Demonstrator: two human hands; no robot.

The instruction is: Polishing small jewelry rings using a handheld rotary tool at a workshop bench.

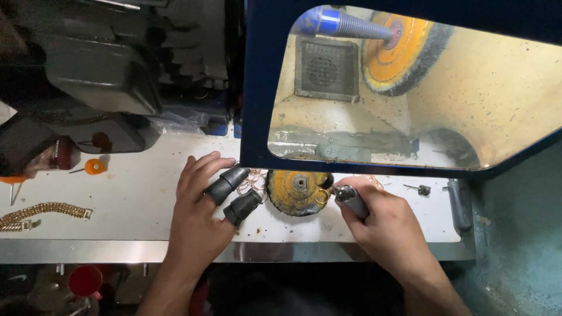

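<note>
My left hand (202, 208) rests on the white bench with its fingers apart, holding nothing; black rubber finger guards (234, 193) cover two of its fingers. My right hand (386, 225) is closed on a grey rod-shaped tool (351, 200) whose tip carries a small gold ring (321, 196). The ring sits against a loose yellow buffing wheel (295, 192) lying flat on the bench between my hands. Thin coppery wire loops (253, 178) lie beside the wheel.
A blue hood (257, 88) encloses a mounted yellow-and-black buffing wheel (398, 55) on a blue spindle, with a vent grille (326, 69) behind. A gold chain bracelet (44, 213) lies at the left, with an orange-capped pin (93, 167). A small bit (420, 188) and dark handle (459, 205) lie right.
</note>
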